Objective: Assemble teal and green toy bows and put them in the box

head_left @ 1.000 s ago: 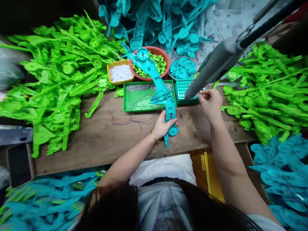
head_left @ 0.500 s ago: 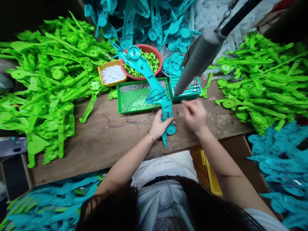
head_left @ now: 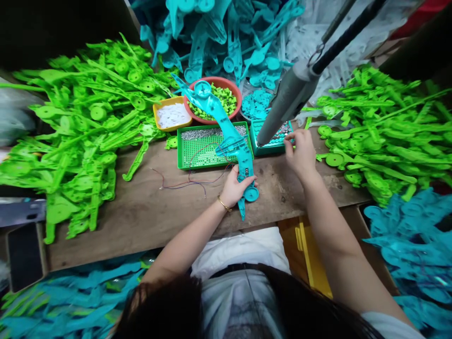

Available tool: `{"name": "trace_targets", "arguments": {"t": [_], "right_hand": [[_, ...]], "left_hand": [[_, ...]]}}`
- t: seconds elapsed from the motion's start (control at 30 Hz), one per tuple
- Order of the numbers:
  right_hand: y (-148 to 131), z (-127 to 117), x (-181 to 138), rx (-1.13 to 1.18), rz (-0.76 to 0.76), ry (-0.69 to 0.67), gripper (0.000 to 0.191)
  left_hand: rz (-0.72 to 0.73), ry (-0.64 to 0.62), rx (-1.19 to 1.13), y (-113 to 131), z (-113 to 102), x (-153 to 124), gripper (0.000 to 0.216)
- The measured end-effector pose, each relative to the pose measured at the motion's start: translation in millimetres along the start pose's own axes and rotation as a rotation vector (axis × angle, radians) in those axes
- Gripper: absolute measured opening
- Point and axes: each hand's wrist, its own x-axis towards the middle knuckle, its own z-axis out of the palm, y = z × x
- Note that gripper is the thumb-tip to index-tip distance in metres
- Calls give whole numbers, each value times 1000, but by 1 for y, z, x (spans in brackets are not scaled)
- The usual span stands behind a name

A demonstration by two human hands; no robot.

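Beneath the left hand [head_left: 235, 186], whose fingers pin a long turquoise plastic toy arm [head_left: 231, 141] to the wooden bench [head_left: 148, 207], loose red-and-blue wires [head_left: 190, 178] might snag, while the right hand [head_left: 300, 150] pinches, fingertips together, at the small teal tray [head_left: 270, 147].

Right hand [head_left: 300, 153] back at the small teal tray [head_left: 271, 147] after hovering, blurred, over the bare tabletop [head_left: 148, 212] near the teal toy arm [head_left: 231, 136] half a second ago; fingertips [head_left: 290, 137] now at the tray's right edge, much as a second ago. Hanging grey tool [head_left: 282, 110] swung slightly, its tip now over the tray's left part rather than its middle. Whole scene shifted a little in view, with more of the upper pile of teal parts [head_left: 229, 42] showing than a second ago.
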Motion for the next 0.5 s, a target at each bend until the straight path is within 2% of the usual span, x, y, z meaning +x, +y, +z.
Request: {"name": "trace_targets", "arguments": {"t": [0.07,0.13,0.2,0.27,0.33,0.4,0.5], "right_hand": [[-12,-1,-13,132,17,92,12],[-27,0,-31,340,102,81,16],[-44,2,-50,519,176,-70,19],[-59,6,-66,579,180,-221,20],[-69,11,-76,514,69,-246,17],[-71,17,-80,395,-104,-191,15],[-66,25,-82,281,-280,-134,15]], "left_hand": [[-8,2,-4,0,0,0,57],[-18,-8,-7,-1,0,1,59],[-18,-24,-4,-3,-1,3,58],[39,-7,32,-6,-3,4,55],[136,27,105,-7,-4,5,50],[216,37,171,-7,-6,6,44],[243,19,200,-8,-6,7,36]]}}
